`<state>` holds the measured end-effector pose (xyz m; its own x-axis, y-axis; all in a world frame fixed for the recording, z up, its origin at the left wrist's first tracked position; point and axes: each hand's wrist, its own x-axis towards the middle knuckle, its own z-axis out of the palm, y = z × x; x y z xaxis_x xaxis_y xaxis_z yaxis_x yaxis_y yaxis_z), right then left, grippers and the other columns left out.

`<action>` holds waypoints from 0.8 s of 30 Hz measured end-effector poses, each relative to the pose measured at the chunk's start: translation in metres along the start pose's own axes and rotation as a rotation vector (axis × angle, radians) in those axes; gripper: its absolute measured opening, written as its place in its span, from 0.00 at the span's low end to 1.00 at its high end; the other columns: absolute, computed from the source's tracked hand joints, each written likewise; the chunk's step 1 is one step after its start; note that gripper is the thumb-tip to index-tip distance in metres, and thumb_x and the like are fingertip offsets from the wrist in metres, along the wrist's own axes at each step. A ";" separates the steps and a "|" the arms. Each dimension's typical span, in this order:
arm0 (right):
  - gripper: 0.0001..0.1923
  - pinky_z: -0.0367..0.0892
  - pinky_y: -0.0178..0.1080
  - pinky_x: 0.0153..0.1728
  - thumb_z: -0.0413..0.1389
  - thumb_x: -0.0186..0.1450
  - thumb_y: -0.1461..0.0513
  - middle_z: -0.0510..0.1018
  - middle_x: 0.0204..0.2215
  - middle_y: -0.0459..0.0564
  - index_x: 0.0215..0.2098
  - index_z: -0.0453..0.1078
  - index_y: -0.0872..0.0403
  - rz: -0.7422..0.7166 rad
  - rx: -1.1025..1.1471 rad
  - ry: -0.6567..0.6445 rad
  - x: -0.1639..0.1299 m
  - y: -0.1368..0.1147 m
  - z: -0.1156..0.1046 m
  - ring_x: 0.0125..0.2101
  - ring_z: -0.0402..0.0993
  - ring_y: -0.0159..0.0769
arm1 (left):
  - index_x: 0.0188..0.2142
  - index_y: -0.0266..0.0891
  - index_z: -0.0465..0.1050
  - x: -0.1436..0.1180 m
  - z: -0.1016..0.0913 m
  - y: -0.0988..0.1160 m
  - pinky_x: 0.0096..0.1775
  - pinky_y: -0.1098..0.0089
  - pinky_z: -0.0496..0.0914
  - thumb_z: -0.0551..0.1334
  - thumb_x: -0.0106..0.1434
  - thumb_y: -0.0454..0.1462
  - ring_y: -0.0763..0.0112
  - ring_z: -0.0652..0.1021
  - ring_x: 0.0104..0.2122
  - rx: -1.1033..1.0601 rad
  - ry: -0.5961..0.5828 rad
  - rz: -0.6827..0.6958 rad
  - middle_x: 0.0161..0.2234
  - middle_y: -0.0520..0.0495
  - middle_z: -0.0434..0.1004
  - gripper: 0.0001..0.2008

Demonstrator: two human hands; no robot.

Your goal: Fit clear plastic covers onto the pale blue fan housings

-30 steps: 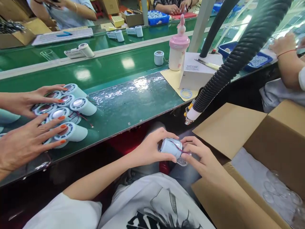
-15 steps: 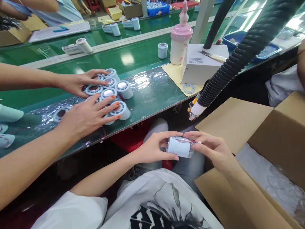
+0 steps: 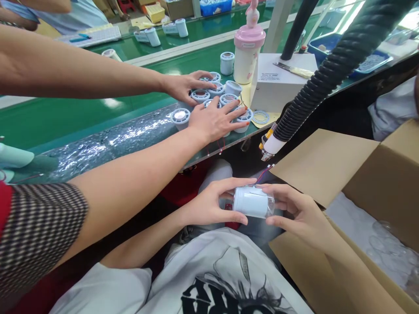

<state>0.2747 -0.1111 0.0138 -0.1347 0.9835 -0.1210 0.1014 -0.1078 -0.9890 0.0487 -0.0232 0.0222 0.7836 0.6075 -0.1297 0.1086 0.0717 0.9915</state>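
Observation:
Over my lap I hold a light-blue cylindrical housing [image 3: 251,202] lying on its side, with a clear plastic cover [image 3: 270,204] around its right end. My left hand [image 3: 216,203] is wrapped about the left end, thumb below and fingers above. At the other end, my right hand [image 3: 296,211] grips the clear cover between thumb and fingers. Thin red and blue wires [image 3: 262,174] with small white connectors stick up behind the housing. How far the cover reaches over the housing I cannot tell exactly.
A co-worker's two hands [image 3: 212,117] rest on a cluster of blue housings [image 3: 229,99] at the bench edge. A black ribbed hose [image 3: 304,96] with a nozzle hangs ahead. At right, an open carton [image 3: 327,170] holds clear plastic parts [image 3: 389,248]. A pink-lidded bottle [image 3: 249,52] stands behind.
The co-worker's hands have slid the cluster of housings right along the bench, leaving one behind. In my hands, the wires have shifted from lying along the housing to pointing up and away.

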 end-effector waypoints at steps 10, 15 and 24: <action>0.22 0.75 0.34 0.38 0.67 0.59 0.55 0.77 0.43 0.48 0.49 0.69 0.47 0.143 0.227 -0.061 0.001 -0.001 0.000 0.40 0.76 0.36 | 0.59 0.44 0.68 -0.002 -0.001 -0.001 0.56 0.58 0.69 0.74 0.51 0.41 0.54 0.72 0.57 0.128 -0.022 0.110 0.59 0.41 0.71 0.36; 0.21 0.74 0.33 0.35 0.65 0.61 0.53 0.79 0.38 0.48 0.49 0.68 0.49 0.201 0.286 -0.081 0.004 -0.002 0.002 0.36 0.77 0.35 | 0.60 0.44 0.67 -0.004 -0.002 0.000 0.57 0.57 0.68 0.73 0.51 0.41 0.53 0.71 0.59 0.144 -0.024 0.108 0.59 0.39 0.71 0.37; 0.22 0.76 0.35 0.25 0.61 0.62 0.47 0.77 0.26 0.45 0.43 0.65 0.53 0.350 0.421 -0.059 0.009 0.001 0.011 0.24 0.78 0.35 | 0.60 0.45 0.67 -0.007 -0.003 -0.002 0.56 0.59 0.69 0.74 0.51 0.39 0.55 0.71 0.58 0.111 -0.023 0.107 0.59 0.41 0.71 0.37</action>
<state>0.2625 -0.1042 0.0107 -0.2199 0.8701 -0.4410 -0.2514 -0.4874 -0.8362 0.0412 -0.0256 0.0215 0.8083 0.5883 -0.0247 0.0895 -0.0813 0.9927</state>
